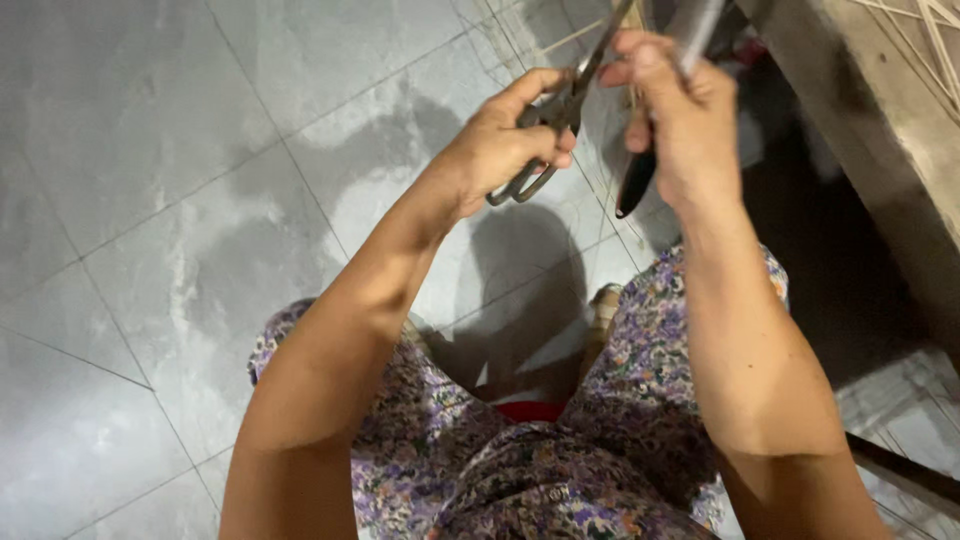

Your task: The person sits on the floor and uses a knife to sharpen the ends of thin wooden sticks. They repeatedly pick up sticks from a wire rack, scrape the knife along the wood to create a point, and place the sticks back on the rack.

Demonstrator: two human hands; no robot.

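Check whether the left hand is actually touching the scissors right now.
Touching. The head view shows the left hand with fingers through the loops of the scissors, thumb pressed on the handle near the pivot.

hands: 2, left (pixel 500 150), right (pixel 680 125) | scissors (pixel 560 110): 1, in left | dark-handled tool (pixel 637 185): 1, in right (kind unclear) | thin straw strips (pixel 925 30): several, uncounted (blurred at top edge) | bench (pixel 880 160): 1 | floor tiles (pixel 150 150): many
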